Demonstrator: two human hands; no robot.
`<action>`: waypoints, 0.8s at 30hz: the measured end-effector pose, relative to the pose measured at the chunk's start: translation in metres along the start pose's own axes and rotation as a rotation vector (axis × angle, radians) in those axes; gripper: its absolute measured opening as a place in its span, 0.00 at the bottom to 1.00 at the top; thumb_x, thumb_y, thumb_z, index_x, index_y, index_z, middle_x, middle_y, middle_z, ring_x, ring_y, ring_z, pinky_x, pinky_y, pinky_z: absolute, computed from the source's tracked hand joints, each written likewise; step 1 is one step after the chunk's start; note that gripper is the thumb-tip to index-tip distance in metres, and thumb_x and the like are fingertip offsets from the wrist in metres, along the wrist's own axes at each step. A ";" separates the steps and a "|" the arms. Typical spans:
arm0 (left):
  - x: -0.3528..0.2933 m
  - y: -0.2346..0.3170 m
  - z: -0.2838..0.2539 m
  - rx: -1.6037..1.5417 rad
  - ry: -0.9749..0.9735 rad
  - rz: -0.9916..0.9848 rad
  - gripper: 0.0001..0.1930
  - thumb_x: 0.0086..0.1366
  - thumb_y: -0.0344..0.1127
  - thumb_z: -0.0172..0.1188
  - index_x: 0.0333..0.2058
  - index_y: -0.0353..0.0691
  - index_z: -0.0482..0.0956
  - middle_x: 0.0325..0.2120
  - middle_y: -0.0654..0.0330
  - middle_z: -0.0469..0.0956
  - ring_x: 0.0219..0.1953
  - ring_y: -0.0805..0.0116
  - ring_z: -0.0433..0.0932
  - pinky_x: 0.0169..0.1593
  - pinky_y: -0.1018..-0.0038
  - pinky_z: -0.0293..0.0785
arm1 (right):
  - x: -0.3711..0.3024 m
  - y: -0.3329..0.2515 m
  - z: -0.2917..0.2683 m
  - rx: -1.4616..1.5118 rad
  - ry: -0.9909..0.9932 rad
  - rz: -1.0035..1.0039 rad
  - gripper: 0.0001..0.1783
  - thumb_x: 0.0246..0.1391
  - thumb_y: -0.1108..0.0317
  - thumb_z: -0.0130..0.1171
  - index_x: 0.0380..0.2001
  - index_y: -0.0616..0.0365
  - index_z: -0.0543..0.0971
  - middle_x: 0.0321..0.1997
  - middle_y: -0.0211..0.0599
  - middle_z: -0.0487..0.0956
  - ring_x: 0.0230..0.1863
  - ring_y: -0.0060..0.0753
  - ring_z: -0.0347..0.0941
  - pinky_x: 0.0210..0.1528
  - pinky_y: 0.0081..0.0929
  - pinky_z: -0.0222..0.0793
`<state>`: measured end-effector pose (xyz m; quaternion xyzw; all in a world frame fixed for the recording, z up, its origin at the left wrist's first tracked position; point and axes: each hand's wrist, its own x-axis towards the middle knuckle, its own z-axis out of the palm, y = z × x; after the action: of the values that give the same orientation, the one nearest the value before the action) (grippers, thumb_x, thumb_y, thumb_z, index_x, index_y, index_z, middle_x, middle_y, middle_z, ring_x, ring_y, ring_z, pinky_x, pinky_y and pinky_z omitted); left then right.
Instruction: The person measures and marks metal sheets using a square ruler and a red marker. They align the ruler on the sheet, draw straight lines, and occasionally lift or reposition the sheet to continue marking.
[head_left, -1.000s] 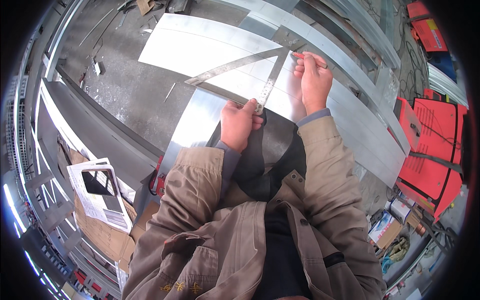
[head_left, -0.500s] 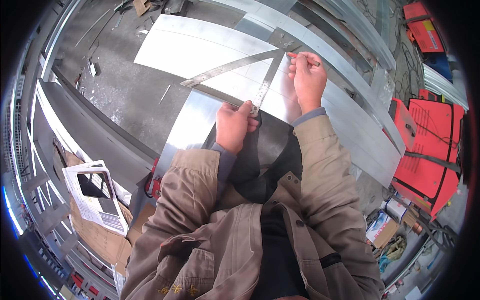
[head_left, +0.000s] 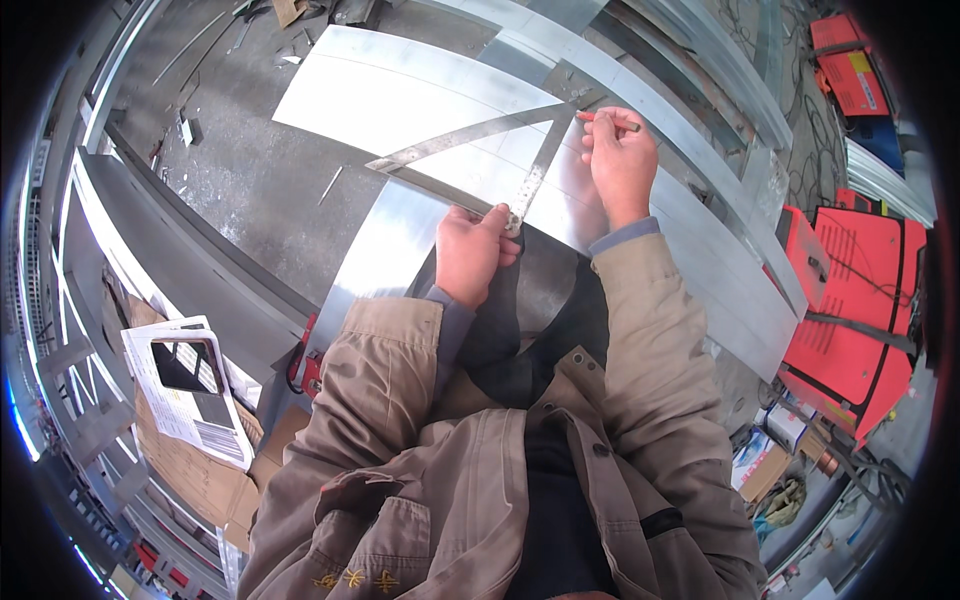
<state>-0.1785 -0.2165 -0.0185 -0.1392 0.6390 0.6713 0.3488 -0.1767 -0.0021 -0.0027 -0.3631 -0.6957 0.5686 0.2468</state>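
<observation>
A long shiny metal sheet [head_left: 670,225] stretches across in front of me, with faint lines along it. On it lies a triangular metal set square [head_left: 462,131], its base along the sheet's near edge. My left hand [head_left: 470,252] is closed on the near corner of the set square, thumb on top and fingers at the edge. My right hand [head_left: 622,165] pinches a red pencil [head_left: 612,121] above the sheet. The pencil's tip points left, close to the far corner of the set square; whether it touches the metal I cannot tell.
More long metal profiles [head_left: 690,85] lie beyond the sheet. Red machines [head_left: 850,300] stand at the right, with cables and boxes [head_left: 765,460] below. At the left, a phone [head_left: 186,366] rests on papers [head_left: 165,400] over cardboard, beside a grey metal beam [head_left: 190,265]. Scraps litter the floor.
The view has shifted slightly. Both hands keep their grips on the set square and the pencil, with almost no movement relative to the sheet.
</observation>
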 end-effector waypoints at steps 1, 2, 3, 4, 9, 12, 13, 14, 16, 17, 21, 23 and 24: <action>0.000 0.000 0.000 -0.001 -0.001 0.000 0.20 0.74 0.38 0.68 0.45 0.24 0.70 0.33 0.45 0.86 0.26 0.67 0.84 0.29 0.73 0.82 | -0.002 0.000 -0.001 -0.014 -0.008 0.002 0.10 0.70 0.65 0.61 0.45 0.61 0.82 0.37 0.33 0.91 0.28 0.20 0.80 0.30 0.24 0.74; 0.000 0.000 0.000 -0.001 -0.001 0.001 0.20 0.74 0.38 0.68 0.45 0.24 0.70 0.33 0.45 0.86 0.26 0.67 0.83 0.29 0.73 0.82 | -0.003 0.000 -0.002 -0.048 -0.025 0.004 0.10 0.72 0.65 0.61 0.46 0.61 0.82 0.40 0.33 0.91 0.31 0.19 0.80 0.31 0.23 0.76; -0.001 0.001 0.000 0.001 0.004 0.000 0.20 0.74 0.38 0.68 0.45 0.24 0.70 0.33 0.45 0.86 0.26 0.67 0.83 0.29 0.73 0.82 | -0.005 -0.001 -0.003 -0.082 -0.042 0.006 0.10 0.73 0.65 0.60 0.47 0.61 0.82 0.43 0.34 0.90 0.34 0.18 0.81 0.32 0.23 0.79; -0.002 0.003 0.001 0.004 0.008 -0.002 0.20 0.74 0.38 0.68 0.45 0.25 0.70 0.33 0.46 0.86 0.26 0.67 0.83 0.29 0.73 0.81 | -0.005 -0.001 -0.004 -0.117 -0.057 0.009 0.10 0.74 0.65 0.60 0.47 0.61 0.82 0.45 0.35 0.89 0.37 0.18 0.82 0.33 0.22 0.81; -0.003 0.003 0.001 0.004 0.007 -0.003 0.20 0.74 0.38 0.68 0.45 0.25 0.70 0.33 0.46 0.86 0.26 0.68 0.83 0.28 0.74 0.81 | -0.001 -0.002 -0.003 -0.092 -0.046 -0.002 0.10 0.75 0.65 0.58 0.49 0.61 0.81 0.45 0.35 0.90 0.37 0.17 0.81 0.34 0.21 0.80; -0.001 0.002 0.000 0.000 0.001 0.002 0.20 0.74 0.38 0.68 0.44 0.25 0.70 0.32 0.46 0.86 0.26 0.68 0.83 0.28 0.74 0.81 | 0.006 0.000 -0.001 -0.043 -0.016 -0.012 0.11 0.73 0.64 0.61 0.47 0.61 0.82 0.42 0.34 0.91 0.33 0.20 0.82 0.33 0.24 0.79; -0.002 0.002 0.000 0.000 0.004 0.001 0.20 0.74 0.38 0.68 0.44 0.25 0.70 0.32 0.46 0.86 0.26 0.68 0.83 0.28 0.74 0.81 | 0.007 0.001 -0.001 -0.023 -0.002 -0.017 0.11 0.71 0.63 0.62 0.46 0.61 0.82 0.40 0.33 0.91 0.31 0.21 0.82 0.32 0.25 0.78; -0.002 0.002 0.001 0.000 0.006 -0.001 0.20 0.74 0.38 0.69 0.44 0.25 0.70 0.32 0.46 0.86 0.26 0.68 0.83 0.28 0.73 0.81 | 0.007 0.001 -0.002 -0.023 -0.010 -0.014 0.11 0.71 0.63 0.62 0.46 0.61 0.82 0.40 0.33 0.91 0.32 0.21 0.82 0.33 0.25 0.78; -0.003 0.002 0.001 -0.002 0.012 -0.001 0.20 0.74 0.38 0.69 0.44 0.25 0.70 0.32 0.46 0.86 0.26 0.67 0.83 0.28 0.73 0.81 | 0.005 0.000 -0.002 -0.025 -0.025 -0.007 0.11 0.71 0.63 0.62 0.46 0.61 0.82 0.41 0.34 0.91 0.33 0.22 0.83 0.33 0.25 0.80; -0.003 0.002 0.001 -0.004 0.015 -0.002 0.20 0.74 0.38 0.69 0.44 0.25 0.70 0.32 0.46 0.86 0.26 0.67 0.83 0.28 0.73 0.81 | 0.002 -0.001 -0.003 -0.039 -0.029 0.000 0.11 0.71 0.63 0.62 0.45 0.61 0.82 0.41 0.34 0.91 0.33 0.21 0.83 0.33 0.25 0.79; -0.004 0.004 0.002 0.002 0.015 0.000 0.20 0.73 0.37 0.69 0.43 0.25 0.70 0.32 0.46 0.86 0.26 0.67 0.84 0.28 0.73 0.81 | -0.019 -0.002 -0.006 -0.055 -0.058 0.025 0.11 0.72 0.63 0.62 0.45 0.62 0.82 0.41 0.34 0.91 0.33 0.20 0.82 0.33 0.24 0.78; -0.003 0.003 0.001 0.003 0.005 0.001 0.20 0.73 0.37 0.69 0.43 0.25 0.71 0.32 0.46 0.86 0.26 0.67 0.84 0.28 0.73 0.81 | -0.031 -0.003 -0.007 -0.068 -0.090 0.027 0.11 0.74 0.64 0.61 0.46 0.62 0.82 0.42 0.35 0.91 0.34 0.19 0.81 0.34 0.23 0.78; -0.003 0.003 0.001 -0.001 0.006 0.001 0.19 0.73 0.37 0.69 0.43 0.25 0.71 0.32 0.46 0.86 0.26 0.67 0.84 0.28 0.73 0.81 | -0.038 -0.004 -0.008 -0.087 -0.110 0.028 0.10 0.75 0.65 0.61 0.47 0.62 0.82 0.44 0.35 0.90 0.35 0.18 0.81 0.35 0.22 0.79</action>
<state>-0.1782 -0.2164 -0.0147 -0.1410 0.6397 0.6713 0.3468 -0.1477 -0.0272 0.0057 -0.3514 -0.7273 0.5600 0.1844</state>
